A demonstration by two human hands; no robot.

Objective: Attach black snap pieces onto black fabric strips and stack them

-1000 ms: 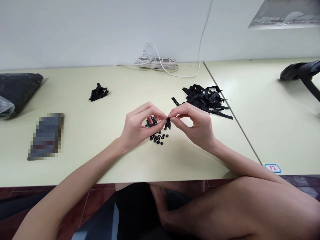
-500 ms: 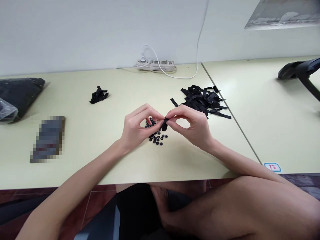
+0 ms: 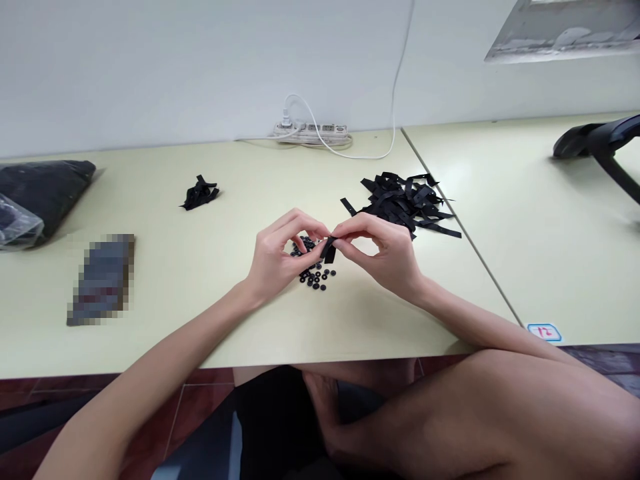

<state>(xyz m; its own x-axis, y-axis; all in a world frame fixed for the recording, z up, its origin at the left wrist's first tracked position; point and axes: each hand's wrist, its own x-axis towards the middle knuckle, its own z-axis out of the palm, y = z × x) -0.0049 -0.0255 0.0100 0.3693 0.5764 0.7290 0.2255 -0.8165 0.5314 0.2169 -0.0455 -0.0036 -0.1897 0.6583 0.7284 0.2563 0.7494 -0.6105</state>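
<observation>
Between my two hands a short black fabric strip (image 3: pixel 329 253) is pinched, its end hanging down below the fingertips. My left hand (image 3: pixel 281 252) grips it from the left with thumb and forefinger. My right hand (image 3: pixel 383 250) pinches the same strip from the right, fingertips touching or nearly touching those of the left. Whether a small part sits between the fingertips is hidden. Just beneath and behind the left fingers lies a heap of small round black snap buttons (image 3: pixel 316 277), partly covered by that hand. A large pile of black strips (image 3: pixel 403 200) spreads beyond the right hand.
A smaller bunch of black strips (image 3: pixel 200 193) lies at the left back. Farther left are a black plastic-wrapped bundle (image 3: pixel 45 197) and a blurred-out flat object (image 3: pixel 104 280). A power strip (image 3: pixel 313 133) with a white cable stands by the wall; a black stand (image 3: pixel 595 143) is at right.
The view has shifted slightly. Both hands keep their pinch on the strip, whose hanging end is turned a little and shows more of its flat side.
</observation>
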